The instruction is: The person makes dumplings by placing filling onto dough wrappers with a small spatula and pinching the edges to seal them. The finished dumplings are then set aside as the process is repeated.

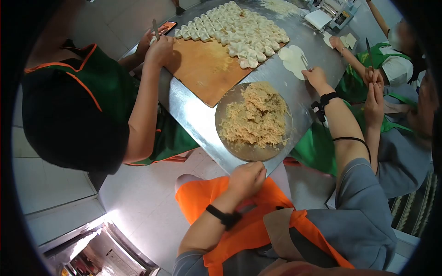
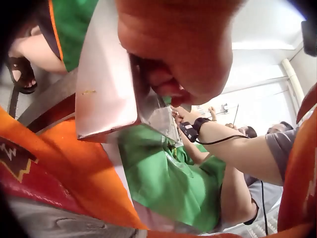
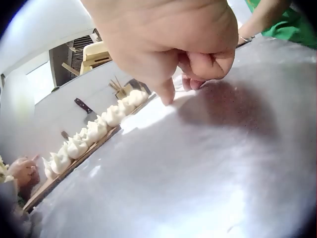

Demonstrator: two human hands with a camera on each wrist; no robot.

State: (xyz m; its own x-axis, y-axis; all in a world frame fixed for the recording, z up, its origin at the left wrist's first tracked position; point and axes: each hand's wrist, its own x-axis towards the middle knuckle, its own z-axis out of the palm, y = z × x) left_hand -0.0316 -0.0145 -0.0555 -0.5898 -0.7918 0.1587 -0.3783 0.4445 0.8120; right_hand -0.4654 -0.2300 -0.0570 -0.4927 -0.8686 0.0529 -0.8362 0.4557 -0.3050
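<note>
At the near table edge is my left hand (image 1: 248,178), its fingers curled and nothing visible in them; the left wrist view shows the same hand (image 2: 181,49) over the table corner (image 2: 106,106). Further right, my right hand (image 1: 316,79) reaches to thin round dough wrappers (image 1: 291,59). In the right wrist view the hand (image 3: 173,42) has its thumb and curled fingers at the edge of a wrapper (image 3: 148,113), seemingly pinching it. A narrow light strip lies over the wrappers by the fingertips; what it is, I cannot tell. A round pan (image 1: 225,147) of filling (image 1: 255,115) sits between my hands.
Rows of filled dumplings (image 1: 230,30) cover the far part of an orange board (image 1: 198,69). A person at left (image 1: 87,106) holds a thin tool beside a phone (image 1: 169,27). More people work at right. A machine (image 1: 338,16) stands at the back.
</note>
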